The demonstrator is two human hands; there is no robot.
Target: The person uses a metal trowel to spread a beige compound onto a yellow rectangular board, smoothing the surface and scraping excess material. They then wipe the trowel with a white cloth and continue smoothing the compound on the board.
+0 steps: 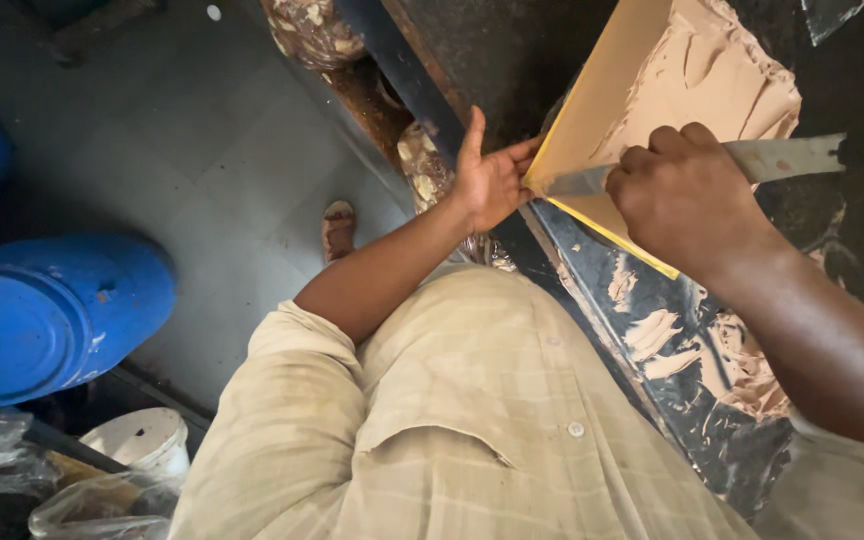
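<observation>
Gripping a flat metal scraper blade (752,160), the right hand (677,195) has its fingers curled tight around the blade's middle, knuckles up, with the blade's steel end sticking out to the right and its other end laid across a tan sheet (602,110). That sheet lies tilted on a dark, smeared worktable (692,370), its near corner pointing down toward the person, a thin yellow edge showing along the lower side. Pinkish-brown paste (722,75) is spread thick over the sheet's upper right part. Over on the left, the left hand (489,175) steadies the sheet's corner: fingertips pressed against the edge, thumb sticking straight up and away from the other fingers. Smears of the same paste streak the table below the sheet. Closer in, a beige checked shirt (472,420) fills the lower middle of the view. Down on the grey floor (182,140), a sandalled foot (338,228) shows beside the table's edge. Further left sits a blue drum (47,320), with a white bucket (142,440) and crumpled clear plastic bags (12,480) near it.
</observation>
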